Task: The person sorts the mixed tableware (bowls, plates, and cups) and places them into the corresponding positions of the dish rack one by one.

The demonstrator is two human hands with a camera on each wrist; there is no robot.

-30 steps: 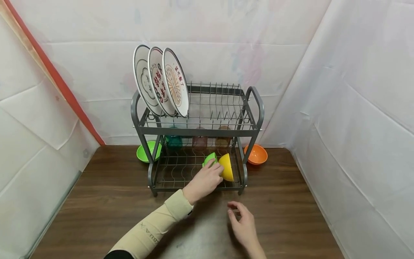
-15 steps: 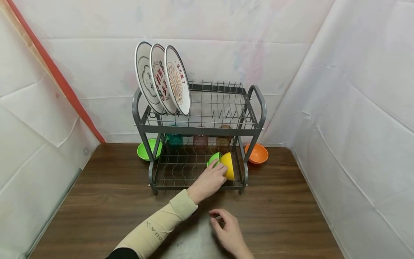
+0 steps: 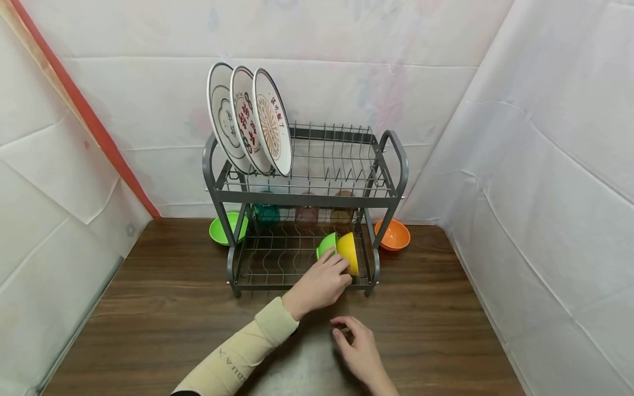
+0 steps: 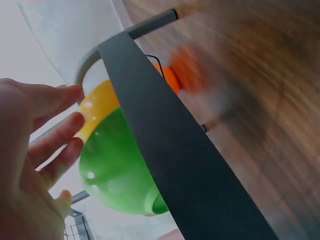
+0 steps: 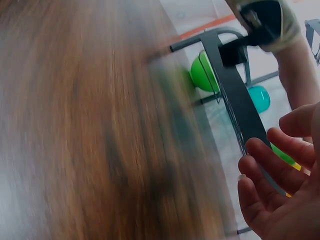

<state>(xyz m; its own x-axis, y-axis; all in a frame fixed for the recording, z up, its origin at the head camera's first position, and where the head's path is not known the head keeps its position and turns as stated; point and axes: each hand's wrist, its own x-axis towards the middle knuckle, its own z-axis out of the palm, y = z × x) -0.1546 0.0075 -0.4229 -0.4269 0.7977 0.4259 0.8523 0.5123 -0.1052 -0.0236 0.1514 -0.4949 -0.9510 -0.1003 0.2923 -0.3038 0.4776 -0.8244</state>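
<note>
A small green bowl (image 3: 325, 245) stands on edge on the lower tier of the dish rack (image 3: 302, 199), leaning close to a yellow bowl (image 3: 349, 252) on its right. My left hand (image 3: 319, 283) is just in front of both bowls, its fingers loosely extended. In the left wrist view, the fingers lie beside the green bowl (image 4: 115, 160) and the yellow bowl (image 4: 95, 107) without wrapping either; whether a fingertip touches the yellow one I cannot tell. My right hand (image 3: 360, 349) hovers over the table in front of the rack, fingers loosely bent, holding nothing.
Three patterned plates (image 3: 271, 124) stand upright at the upper tier's left. Behind the lower tier are a teal cup (image 3: 267, 214), a pinkish cup (image 3: 307, 216) and a brown cup (image 3: 343, 214). A green bowl (image 3: 218, 231) and an orange bowl (image 3: 395, 236) flank the rack.
The small green bowl has shifted right, nearer the yellow one. My left hand has let go of it and drawn back slightly. My right hand moved left, then a little back right.
</note>
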